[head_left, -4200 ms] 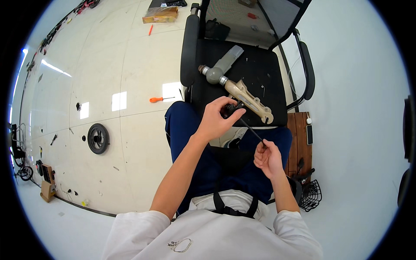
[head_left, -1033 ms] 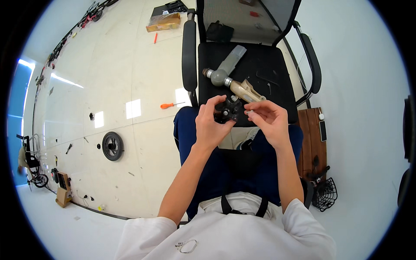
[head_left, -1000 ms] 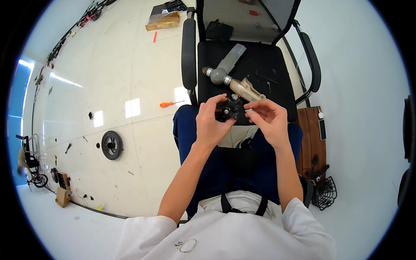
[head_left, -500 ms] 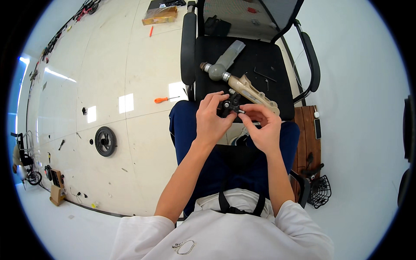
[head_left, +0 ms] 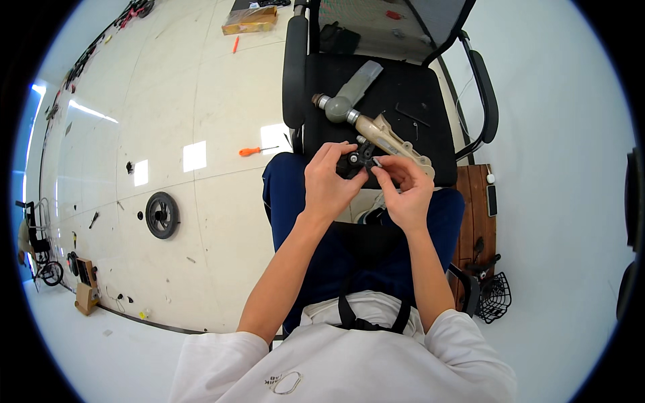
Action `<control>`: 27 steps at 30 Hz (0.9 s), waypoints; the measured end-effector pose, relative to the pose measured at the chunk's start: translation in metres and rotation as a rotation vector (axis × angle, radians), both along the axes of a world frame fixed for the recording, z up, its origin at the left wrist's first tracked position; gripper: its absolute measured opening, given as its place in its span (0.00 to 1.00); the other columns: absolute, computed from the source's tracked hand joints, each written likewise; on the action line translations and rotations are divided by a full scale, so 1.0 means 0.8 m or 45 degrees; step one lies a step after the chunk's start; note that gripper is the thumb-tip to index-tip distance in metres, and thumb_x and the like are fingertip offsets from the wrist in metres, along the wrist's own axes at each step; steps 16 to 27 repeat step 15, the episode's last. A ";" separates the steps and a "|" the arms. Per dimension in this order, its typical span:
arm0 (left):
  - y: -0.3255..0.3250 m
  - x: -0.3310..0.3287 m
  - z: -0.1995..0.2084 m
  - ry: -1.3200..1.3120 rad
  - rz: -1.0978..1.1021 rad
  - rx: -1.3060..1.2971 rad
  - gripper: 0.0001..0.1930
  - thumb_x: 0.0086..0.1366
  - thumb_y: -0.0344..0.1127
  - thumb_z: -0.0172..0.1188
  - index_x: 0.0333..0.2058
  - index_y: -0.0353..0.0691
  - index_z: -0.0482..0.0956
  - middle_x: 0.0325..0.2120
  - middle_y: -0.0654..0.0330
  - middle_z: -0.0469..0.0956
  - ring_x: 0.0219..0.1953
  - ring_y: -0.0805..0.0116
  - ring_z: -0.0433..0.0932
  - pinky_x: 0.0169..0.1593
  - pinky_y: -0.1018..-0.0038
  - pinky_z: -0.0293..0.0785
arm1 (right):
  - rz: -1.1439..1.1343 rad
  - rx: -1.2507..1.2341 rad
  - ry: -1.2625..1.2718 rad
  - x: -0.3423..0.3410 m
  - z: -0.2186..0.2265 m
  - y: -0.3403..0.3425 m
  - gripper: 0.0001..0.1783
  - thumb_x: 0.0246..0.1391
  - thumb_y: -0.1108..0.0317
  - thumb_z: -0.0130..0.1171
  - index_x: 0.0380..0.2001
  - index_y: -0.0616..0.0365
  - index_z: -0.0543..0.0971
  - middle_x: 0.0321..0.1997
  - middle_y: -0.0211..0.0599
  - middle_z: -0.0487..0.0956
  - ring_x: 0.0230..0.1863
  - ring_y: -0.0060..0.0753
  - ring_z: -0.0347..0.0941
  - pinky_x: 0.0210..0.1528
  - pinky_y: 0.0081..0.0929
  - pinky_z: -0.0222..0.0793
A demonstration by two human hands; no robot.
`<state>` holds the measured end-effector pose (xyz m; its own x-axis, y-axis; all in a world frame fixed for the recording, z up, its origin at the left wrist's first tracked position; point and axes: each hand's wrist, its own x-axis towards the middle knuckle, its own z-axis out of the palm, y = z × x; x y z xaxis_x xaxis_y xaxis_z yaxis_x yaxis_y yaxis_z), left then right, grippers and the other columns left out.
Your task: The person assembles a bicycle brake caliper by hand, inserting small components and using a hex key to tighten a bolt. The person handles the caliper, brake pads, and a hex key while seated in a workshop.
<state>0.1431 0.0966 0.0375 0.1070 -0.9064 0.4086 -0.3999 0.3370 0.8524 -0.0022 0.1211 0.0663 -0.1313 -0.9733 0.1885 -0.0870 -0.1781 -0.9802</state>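
My left hand [head_left: 328, 183] is closed round a small black mechanical part [head_left: 361, 158] with a round silver bolt head on its face, held above my lap. At the part's right side my right hand [head_left: 408, 191] pinches a small silvery piece [head_left: 377, 162] between thumb and forefinger; its exact kind is too small to tell. Just beyond my hands, a beige and grey part with a rounded middle [head_left: 338, 109] lies across the black chair seat [head_left: 423, 84]. Next to it on the seat is a black L-shaped hex key [head_left: 410, 114].
On the floor to the left lie an orange-handled screwdriver [head_left: 250, 152] and a small black wheel [head_left: 162, 215]. A cardboard box [head_left: 250, 21] sits farther off. Chair armrests [head_left: 294, 74] flank the seat. To my right are a wooden board [head_left: 476, 201] and a black wire basket [head_left: 494, 299].
My right fingers have shifted slightly up along the side of the black part, and the silvery piece there now sits higher. My left hand keeps its hold.
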 end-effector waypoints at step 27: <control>0.009 -0.009 -0.001 -0.022 -0.157 0.040 0.22 0.43 0.28 0.74 0.40 0.39 0.82 0.40 0.54 0.82 0.40 0.64 0.83 0.42 0.75 0.80 | -0.059 -0.083 0.242 -0.013 -0.010 0.027 0.06 0.47 0.81 0.67 0.30 0.67 0.80 0.34 0.40 0.84 0.36 0.27 0.83 0.41 0.20 0.79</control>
